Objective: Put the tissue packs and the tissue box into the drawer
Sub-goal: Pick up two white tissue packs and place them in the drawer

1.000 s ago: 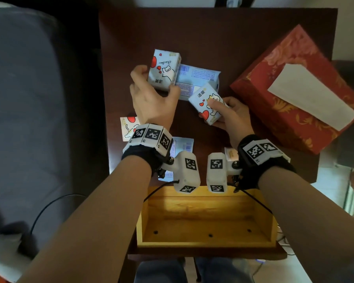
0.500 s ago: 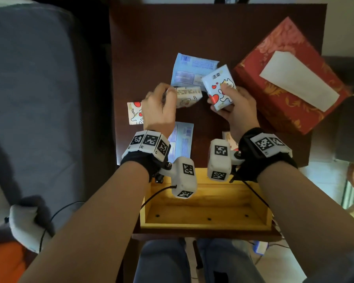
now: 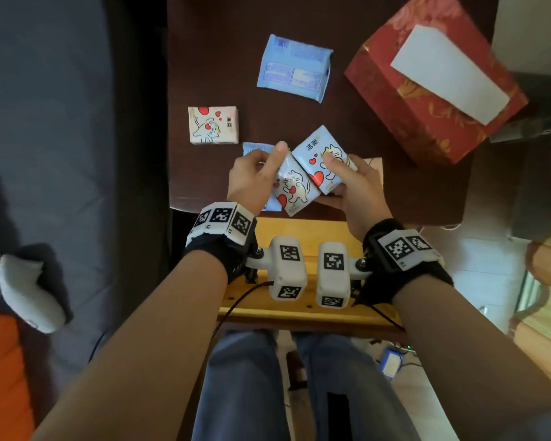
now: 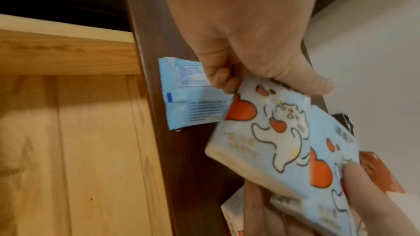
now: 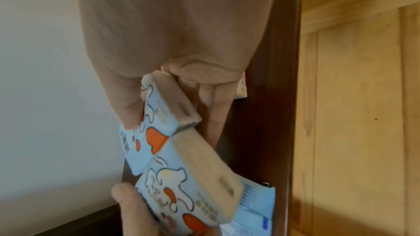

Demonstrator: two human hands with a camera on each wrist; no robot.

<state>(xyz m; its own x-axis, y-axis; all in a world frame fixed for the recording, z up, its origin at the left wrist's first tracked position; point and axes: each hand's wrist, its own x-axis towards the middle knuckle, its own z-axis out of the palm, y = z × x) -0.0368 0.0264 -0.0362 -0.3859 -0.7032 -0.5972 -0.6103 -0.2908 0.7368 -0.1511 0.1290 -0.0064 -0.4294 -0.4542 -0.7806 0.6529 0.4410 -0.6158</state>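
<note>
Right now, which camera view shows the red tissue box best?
The head view: the red tissue box appears almost whole at the table's far right corner, white tissue on top. The left wrist view catches only a small red corner behind the held packs. The right wrist view does not show it.

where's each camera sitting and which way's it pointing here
Head: worn on the head, looking down at the dark table, the open drawer and red tissue box; shows both forearms, left hand, right hand and knees.
Left wrist: under the left hand, looking along its fingers at its cat pack; drawer at left.
Right wrist: under the right hand, looking along its fingers at its cat pack; drawer at right.
Shared: both wrist views show both cat packs touching.
</note>
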